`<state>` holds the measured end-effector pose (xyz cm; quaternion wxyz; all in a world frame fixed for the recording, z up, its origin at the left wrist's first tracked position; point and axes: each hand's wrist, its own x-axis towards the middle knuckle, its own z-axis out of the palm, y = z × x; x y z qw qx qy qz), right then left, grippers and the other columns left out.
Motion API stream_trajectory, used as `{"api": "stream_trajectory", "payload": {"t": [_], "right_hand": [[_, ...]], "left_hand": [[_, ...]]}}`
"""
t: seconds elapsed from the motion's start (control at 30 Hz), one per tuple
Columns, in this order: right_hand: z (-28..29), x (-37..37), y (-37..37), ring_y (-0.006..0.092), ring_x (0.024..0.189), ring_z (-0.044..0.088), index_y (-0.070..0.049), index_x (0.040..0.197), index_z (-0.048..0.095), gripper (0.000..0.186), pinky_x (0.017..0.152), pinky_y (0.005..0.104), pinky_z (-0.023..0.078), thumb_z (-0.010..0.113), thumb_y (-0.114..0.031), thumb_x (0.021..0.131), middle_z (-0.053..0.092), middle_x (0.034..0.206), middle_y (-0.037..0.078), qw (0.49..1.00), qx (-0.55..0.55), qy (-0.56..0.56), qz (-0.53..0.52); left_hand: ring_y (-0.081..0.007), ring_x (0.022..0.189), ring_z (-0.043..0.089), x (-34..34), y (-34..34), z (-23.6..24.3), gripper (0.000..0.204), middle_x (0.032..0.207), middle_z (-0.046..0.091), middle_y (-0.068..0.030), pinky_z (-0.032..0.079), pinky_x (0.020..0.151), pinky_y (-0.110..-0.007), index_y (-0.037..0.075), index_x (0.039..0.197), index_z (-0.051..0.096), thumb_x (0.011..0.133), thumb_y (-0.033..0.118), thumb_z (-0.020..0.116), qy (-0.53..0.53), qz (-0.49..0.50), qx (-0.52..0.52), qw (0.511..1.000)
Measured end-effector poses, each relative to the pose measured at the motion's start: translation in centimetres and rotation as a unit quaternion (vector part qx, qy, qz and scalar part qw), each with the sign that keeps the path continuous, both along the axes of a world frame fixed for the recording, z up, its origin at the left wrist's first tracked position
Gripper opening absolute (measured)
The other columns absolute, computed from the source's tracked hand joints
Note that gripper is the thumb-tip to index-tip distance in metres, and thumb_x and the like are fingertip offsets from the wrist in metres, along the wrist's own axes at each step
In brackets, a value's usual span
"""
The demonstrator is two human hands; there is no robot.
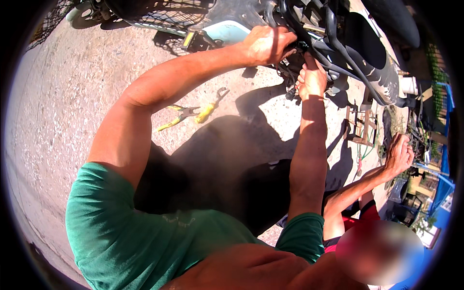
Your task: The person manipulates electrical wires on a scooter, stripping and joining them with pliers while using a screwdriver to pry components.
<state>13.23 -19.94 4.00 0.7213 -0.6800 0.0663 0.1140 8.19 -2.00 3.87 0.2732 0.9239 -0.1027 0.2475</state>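
Note:
My left hand (268,46) reaches into the dark tubes and cables (302,34) of a two-wheeled vehicle with a light-blue panel (224,31), its fingers curled around something hidden. Just below it, my right hand (311,78) points its index finger up into the same spot, other fingers bent; whatever it grips is out of sight. On the pale concrete under my left forearm lie yellow-handled pliers (166,124) and another yellow-handled metal tool (207,111).
A co-worker's hand (398,154) reaches in from lower right. Behind it stand a small metal stand (362,130), a white bucket (410,85) and assorted clutter. Black mesh (46,24) hangs at upper left. Rough concrete ground (72,96) spreads to the left.

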Motion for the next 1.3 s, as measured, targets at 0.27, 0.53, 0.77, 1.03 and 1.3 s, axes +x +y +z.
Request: {"api": "stream_trajectory", "payload": {"t": [0.27,0.53,0.77,1.03,1.3], "right_hand": [[-1.5,0.8,-0.2,0.0061,0.05,0.046,-0.003,0.098,0.065,0.017,0.043,0.0203,0.031,0.073,-0.015,0.088,0.063,0.078,0.003,0.999,0.014,-0.044,-0.01],[-3.4,1.2,0.5,0.0085,0.059,0.052,0.0,0.094,0.067,0.016,0.053,0.0214,0.038,0.075,-0.01,0.084,0.063,0.075,0.002,0.976,-0.042,-0.205,-0.052],[-5.0,1.5,1.0,0.0126,0.079,0.061,0.005,0.097,0.067,0.011,0.075,0.0261,0.049,0.068,-0.002,0.088,0.068,0.087,0.005,0.938,-0.125,-0.316,-0.07],[-4.4,-0.1,2.7,0.0182,0.092,0.066,-0.008,0.123,0.058,0.032,0.079,0.0292,0.054,0.066,-0.02,0.095,0.065,0.11,0.004,0.97,0.206,-0.102,-0.08],[-5.0,0.6,1.9,0.0096,0.06,0.056,-0.01,0.102,0.065,0.013,0.044,0.0235,0.04,0.064,-0.019,0.094,0.064,0.083,0.001,0.985,0.096,-0.108,-0.095]], "left_hand": [[-0.0406,0.094,0.065,0.7,0.1,-0.4,0.03,0.101,0.064,-0.0209,0.053,0.079,-0.049,0.004,0.109,0.06,0.089,0.026,0.066,0.044,-0.032,-0.039,0.998],[-0.0429,0.084,0.063,0.5,-0.8,-1.0,0.028,0.097,0.06,-0.0204,0.051,0.075,-0.05,0.004,0.106,0.056,0.089,0.023,0.066,-0.043,0.006,-0.094,0.995],[-0.0366,0.084,0.065,0.9,-2.0,-1.1,0.025,0.096,0.062,-0.0147,0.054,0.071,-0.045,0.006,0.103,0.062,0.084,0.018,0.071,-0.191,-0.057,-0.069,0.978],[-0.0325,0.089,0.066,2.0,-3.5,-0.4,0.025,0.096,0.068,-0.0123,0.054,0.077,-0.042,0.004,0.1,0.069,0.076,0.013,0.069,-0.234,-0.132,-0.012,0.963],[-0.033,0.096,0.066,1.9,-2.6,0.1,0.023,0.098,0.068,-0.0176,0.054,0.082,-0.042,0.005,0.103,0.07,0.085,0.016,0.062,-0.082,-0.139,-0.066,0.985]]}}
